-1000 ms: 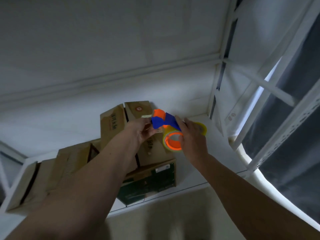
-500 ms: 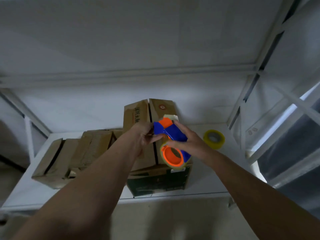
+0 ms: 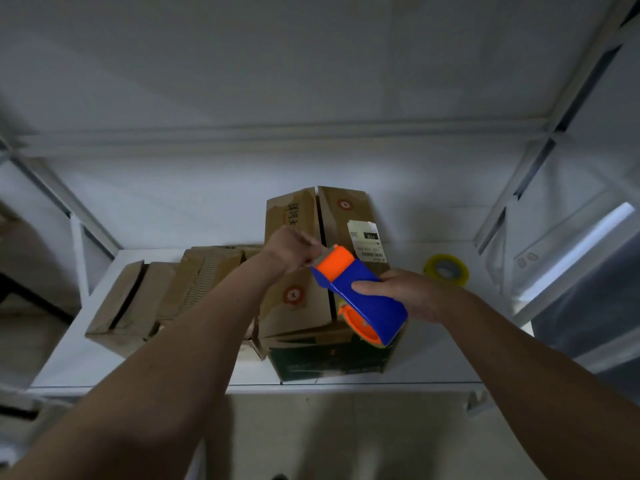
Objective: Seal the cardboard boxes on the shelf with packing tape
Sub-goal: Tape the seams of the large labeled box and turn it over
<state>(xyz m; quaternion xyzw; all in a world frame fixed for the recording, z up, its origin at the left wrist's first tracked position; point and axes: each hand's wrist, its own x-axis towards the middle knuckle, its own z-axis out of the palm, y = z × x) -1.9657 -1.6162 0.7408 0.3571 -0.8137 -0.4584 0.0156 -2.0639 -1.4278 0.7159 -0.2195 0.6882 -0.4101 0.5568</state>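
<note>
A brown cardboard box (image 3: pixel 301 292) stands on the white shelf (image 3: pixel 446 355), its two top flaps meeting along a dark centre seam. Over that seam I hold a blue and orange tape dispenser (image 3: pixel 360 294). My right hand (image 3: pixel 405 294) grips its blue body from the right. My left hand (image 3: pixel 291 249) pinches at the dispenser's orange front end; whether tape is between the fingers is too small to tell. A white label (image 3: pixel 365 240) is stuck on the box's right flap.
A lower cardboard box (image 3: pixel 121 306) and flattened corrugated pieces (image 3: pixel 204 275) lie to the left of the main box. A yellow tape roll (image 3: pixel 446 270) sits on the shelf at the right. White shelf uprights (image 3: pixel 512 209) frame both sides.
The view has swung left and downward, so the shelf is seen more squarely. The dispenser has come toward me over the box, and my right hand has shifted to its right side.
</note>
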